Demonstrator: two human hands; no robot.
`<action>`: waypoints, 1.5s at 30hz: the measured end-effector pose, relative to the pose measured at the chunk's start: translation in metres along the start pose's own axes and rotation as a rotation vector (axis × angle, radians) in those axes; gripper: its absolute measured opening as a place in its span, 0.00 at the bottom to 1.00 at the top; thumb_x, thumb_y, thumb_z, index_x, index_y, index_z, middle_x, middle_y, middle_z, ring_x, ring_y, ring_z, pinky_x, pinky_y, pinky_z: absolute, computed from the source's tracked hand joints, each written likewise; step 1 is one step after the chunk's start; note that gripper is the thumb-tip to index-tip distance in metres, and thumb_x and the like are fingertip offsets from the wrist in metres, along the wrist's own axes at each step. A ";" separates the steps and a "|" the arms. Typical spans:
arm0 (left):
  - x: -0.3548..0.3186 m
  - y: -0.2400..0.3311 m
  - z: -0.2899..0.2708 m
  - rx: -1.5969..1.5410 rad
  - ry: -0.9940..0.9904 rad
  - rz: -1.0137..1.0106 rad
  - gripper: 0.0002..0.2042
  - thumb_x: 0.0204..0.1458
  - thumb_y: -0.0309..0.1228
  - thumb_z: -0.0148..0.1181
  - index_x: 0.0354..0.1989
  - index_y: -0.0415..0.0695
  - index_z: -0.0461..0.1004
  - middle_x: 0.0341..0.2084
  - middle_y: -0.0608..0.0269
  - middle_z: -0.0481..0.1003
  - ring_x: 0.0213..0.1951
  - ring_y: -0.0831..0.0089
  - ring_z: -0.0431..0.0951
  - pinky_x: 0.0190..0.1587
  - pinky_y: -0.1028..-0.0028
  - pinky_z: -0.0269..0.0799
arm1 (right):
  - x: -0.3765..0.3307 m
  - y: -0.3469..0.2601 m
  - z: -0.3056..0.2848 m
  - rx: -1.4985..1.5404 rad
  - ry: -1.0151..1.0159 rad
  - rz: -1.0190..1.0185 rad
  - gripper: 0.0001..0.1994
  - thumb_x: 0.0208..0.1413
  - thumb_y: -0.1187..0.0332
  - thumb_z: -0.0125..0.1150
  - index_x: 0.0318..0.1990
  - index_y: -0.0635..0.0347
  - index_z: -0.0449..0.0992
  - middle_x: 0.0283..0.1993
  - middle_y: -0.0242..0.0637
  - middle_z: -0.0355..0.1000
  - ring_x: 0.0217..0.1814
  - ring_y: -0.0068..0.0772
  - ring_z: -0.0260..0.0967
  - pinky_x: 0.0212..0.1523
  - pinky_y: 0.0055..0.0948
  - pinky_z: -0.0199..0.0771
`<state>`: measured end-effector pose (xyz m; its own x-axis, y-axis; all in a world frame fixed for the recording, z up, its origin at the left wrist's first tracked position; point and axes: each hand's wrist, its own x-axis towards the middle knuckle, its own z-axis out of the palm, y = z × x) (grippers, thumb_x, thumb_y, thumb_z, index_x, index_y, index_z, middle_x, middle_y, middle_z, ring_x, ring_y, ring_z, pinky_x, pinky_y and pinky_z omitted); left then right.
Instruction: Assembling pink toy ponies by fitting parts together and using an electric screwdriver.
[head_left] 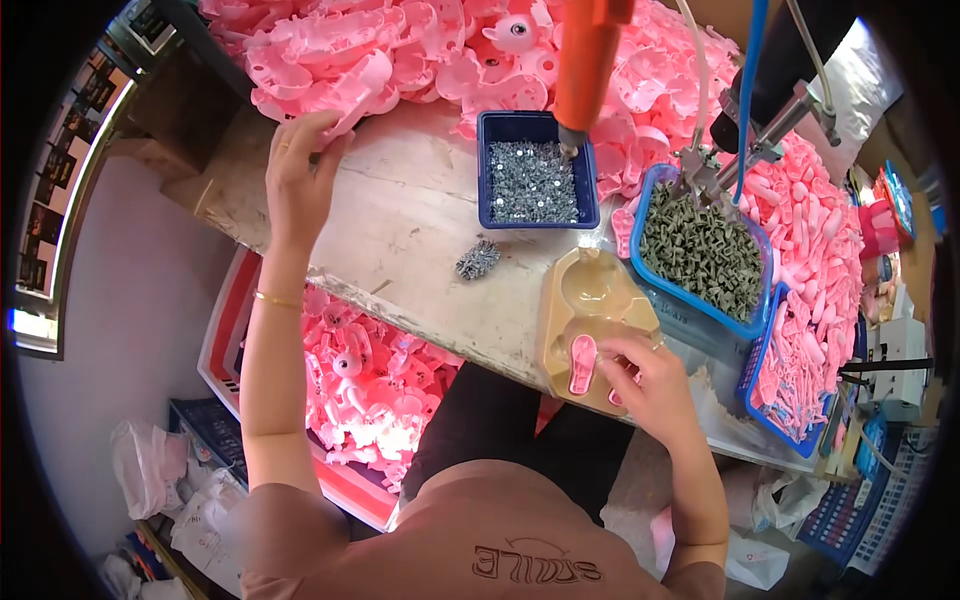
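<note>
We have one pink foot piece (582, 363) seated in the tan mould (590, 320) – our right hand (650, 385) pinches a second over the next slot. Our left hand (298, 165) closes on a shell in the pink heap (420, 50). No screws (530, 180) driven yet, we judge – most remains.

We see a dark blue rectangular plastic tray of small silver screws (537, 180) near our bench's middle, a loose clump of screws (479, 259) just beside it, and a light blue plastic basket of grey-green moulded parts (702, 250) nearby.
</note>
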<state>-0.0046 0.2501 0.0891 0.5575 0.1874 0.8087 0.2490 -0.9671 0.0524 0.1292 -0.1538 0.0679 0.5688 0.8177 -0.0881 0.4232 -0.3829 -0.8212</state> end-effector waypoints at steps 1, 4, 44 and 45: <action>-0.005 0.009 -0.003 -0.151 0.010 -0.107 0.13 0.48 0.21 0.66 0.43 0.43 0.77 0.41 0.61 0.78 0.40 0.62 0.76 0.46 0.67 0.72 | -0.001 0.002 0.001 0.000 -0.004 0.001 0.09 0.56 0.73 0.64 0.44 0.65 0.78 0.36 0.41 0.76 0.25 0.32 0.74 0.29 0.27 0.73; -0.022 0.037 -0.009 -0.325 0.012 -0.218 0.15 0.45 0.19 0.69 0.43 0.43 0.78 0.38 0.59 0.79 0.37 0.61 0.77 0.41 0.69 0.73 | -0.001 0.009 0.002 -0.111 0.067 -0.168 0.09 0.56 0.74 0.63 0.44 0.65 0.78 0.35 0.41 0.76 0.27 0.32 0.75 0.29 0.27 0.73; -0.072 0.242 0.027 -0.606 -0.704 0.146 0.31 0.46 0.37 0.68 0.62 0.45 0.69 0.59 0.57 0.70 0.62 0.55 0.65 0.68 0.51 0.52 | -0.033 0.040 -0.030 -0.671 0.186 -0.288 0.24 0.49 0.59 0.68 0.54 0.57 0.76 0.54 0.35 0.74 0.58 0.39 0.67 0.57 0.39 0.65; -0.074 0.243 0.026 -0.571 -0.701 0.144 0.31 0.48 0.39 0.67 0.62 0.45 0.68 0.60 0.58 0.69 0.63 0.56 0.65 0.68 0.51 0.52 | -0.033 0.040 -0.031 -0.674 0.189 -0.284 0.24 0.49 0.59 0.68 0.54 0.57 0.76 0.54 0.35 0.74 0.58 0.39 0.67 0.57 0.39 0.65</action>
<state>0.0357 0.0057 0.0268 0.9525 -0.0604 0.2984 -0.1856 -0.8922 0.4118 0.1490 -0.2089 0.0553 0.4590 0.8598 0.2238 0.8769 -0.3980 -0.2695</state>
